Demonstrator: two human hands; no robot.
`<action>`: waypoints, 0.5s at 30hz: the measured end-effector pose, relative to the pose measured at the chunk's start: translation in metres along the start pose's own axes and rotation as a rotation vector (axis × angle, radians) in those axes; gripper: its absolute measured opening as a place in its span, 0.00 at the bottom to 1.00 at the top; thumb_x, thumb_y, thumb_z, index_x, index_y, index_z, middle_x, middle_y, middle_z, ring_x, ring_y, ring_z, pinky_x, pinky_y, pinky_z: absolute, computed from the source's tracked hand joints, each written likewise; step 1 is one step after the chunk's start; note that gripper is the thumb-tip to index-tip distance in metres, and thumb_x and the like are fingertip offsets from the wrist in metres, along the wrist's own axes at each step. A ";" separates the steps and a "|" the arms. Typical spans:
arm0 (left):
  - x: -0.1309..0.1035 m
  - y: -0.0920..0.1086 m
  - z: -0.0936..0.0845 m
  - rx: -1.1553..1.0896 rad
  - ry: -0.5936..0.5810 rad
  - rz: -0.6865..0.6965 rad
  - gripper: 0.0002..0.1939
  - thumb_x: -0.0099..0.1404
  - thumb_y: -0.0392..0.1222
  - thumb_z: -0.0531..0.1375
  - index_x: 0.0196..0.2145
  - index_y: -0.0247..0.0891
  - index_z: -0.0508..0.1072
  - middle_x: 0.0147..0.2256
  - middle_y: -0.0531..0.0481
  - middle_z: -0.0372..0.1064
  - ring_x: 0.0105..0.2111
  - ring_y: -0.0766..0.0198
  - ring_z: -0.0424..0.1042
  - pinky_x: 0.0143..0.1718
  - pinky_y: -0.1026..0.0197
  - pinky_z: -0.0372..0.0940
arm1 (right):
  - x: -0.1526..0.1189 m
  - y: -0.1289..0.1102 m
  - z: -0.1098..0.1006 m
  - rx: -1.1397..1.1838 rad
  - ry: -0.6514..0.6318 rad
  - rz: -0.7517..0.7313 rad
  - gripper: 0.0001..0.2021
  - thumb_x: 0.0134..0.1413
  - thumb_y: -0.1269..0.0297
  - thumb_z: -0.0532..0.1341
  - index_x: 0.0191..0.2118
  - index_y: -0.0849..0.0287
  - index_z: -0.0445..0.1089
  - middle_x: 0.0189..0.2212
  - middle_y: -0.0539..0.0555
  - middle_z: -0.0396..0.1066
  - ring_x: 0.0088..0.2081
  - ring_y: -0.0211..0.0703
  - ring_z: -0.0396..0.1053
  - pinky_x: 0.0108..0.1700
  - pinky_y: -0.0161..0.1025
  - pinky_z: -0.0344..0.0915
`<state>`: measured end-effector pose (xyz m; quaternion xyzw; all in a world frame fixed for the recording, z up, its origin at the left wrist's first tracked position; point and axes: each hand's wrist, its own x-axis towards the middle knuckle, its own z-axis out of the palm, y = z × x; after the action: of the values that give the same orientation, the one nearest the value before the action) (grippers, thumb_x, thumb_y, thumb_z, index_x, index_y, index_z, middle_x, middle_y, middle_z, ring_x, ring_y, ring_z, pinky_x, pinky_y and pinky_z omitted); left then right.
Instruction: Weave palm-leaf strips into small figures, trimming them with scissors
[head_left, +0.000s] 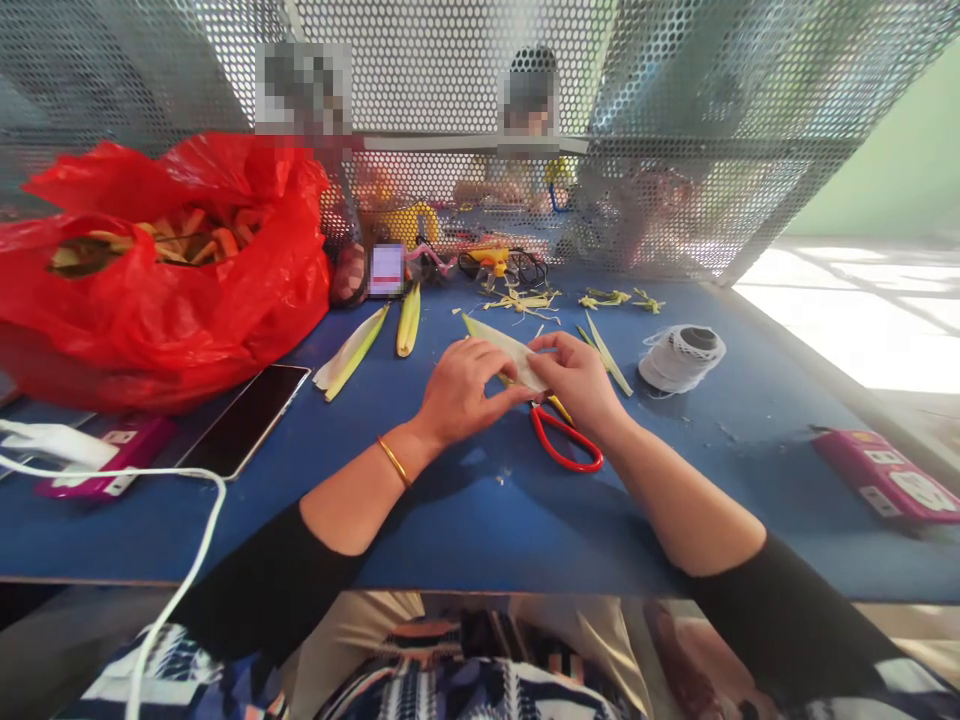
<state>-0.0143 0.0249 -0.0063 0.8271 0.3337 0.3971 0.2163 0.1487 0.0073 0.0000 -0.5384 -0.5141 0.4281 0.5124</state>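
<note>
A pale green-edged husk leaf (504,343) is held between my two hands above the blue table. My left hand (474,385) has its fingers bent around the leaf's near side, thumb reaching toward the right. My right hand (574,372) pinches the leaf's right end. Under and beside my right hand lie red-handled scissors (568,450), their blades hidden. More husk pieces lie around: a wide one (352,355) and a folded one (409,320) to the left, and thin strips (609,355) just right of my right hand.
The blue table (465,530) bears a red plastic bag (285,250) of husks, a dark phone (244,420), a white cable (214,520), a thread spool (681,360) and a purple box (889,472). Behind a perforated screen (450,90), other people are visible.
</note>
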 end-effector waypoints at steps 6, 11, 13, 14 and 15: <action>0.001 0.003 -0.007 -0.181 -0.099 -0.073 0.08 0.52 0.44 0.69 0.28 0.43 0.73 0.30 0.51 0.70 0.34 0.60 0.67 0.44 0.60 0.60 | -0.001 -0.009 -0.006 0.168 -0.093 0.080 0.09 0.40 0.64 0.63 0.32 0.59 0.74 0.20 0.48 0.71 0.21 0.35 0.65 0.21 0.33 0.62; 0.001 0.010 -0.014 -0.250 0.021 -0.056 0.05 0.56 0.40 0.66 0.26 0.41 0.74 0.30 0.50 0.69 0.34 0.62 0.67 0.43 0.62 0.61 | 0.000 -0.009 -0.010 0.303 -0.261 0.081 0.14 0.49 0.52 0.60 0.32 0.59 0.74 0.23 0.52 0.72 0.24 0.38 0.68 0.28 0.37 0.66; -0.001 0.017 -0.018 -0.343 0.155 -0.167 0.07 0.53 0.40 0.69 0.26 0.41 0.73 0.29 0.51 0.70 0.33 0.63 0.67 0.41 0.63 0.62 | 0.000 -0.010 -0.012 0.256 -0.291 -0.035 0.18 0.52 0.47 0.59 0.36 0.57 0.74 0.30 0.53 0.74 0.31 0.40 0.70 0.36 0.40 0.68; -0.002 0.022 -0.019 -0.397 0.220 -0.234 0.09 0.50 0.40 0.70 0.27 0.41 0.73 0.30 0.51 0.70 0.33 0.63 0.68 0.40 0.63 0.63 | 0.000 -0.010 -0.012 0.197 -0.279 -0.121 0.18 0.51 0.46 0.61 0.38 0.56 0.74 0.34 0.53 0.74 0.36 0.42 0.71 0.41 0.41 0.68; -0.003 0.026 -0.021 -0.451 0.319 -0.284 0.11 0.49 0.40 0.71 0.27 0.41 0.73 0.29 0.52 0.70 0.33 0.64 0.68 0.39 0.64 0.63 | -0.001 -0.010 -0.012 0.133 -0.253 -0.214 0.18 0.48 0.47 0.65 0.39 0.55 0.75 0.39 0.54 0.74 0.41 0.44 0.70 0.46 0.42 0.67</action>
<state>-0.0228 0.0068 0.0206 0.6306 0.3790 0.5517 0.3928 0.1593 0.0043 0.0116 -0.3875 -0.5994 0.4686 0.5205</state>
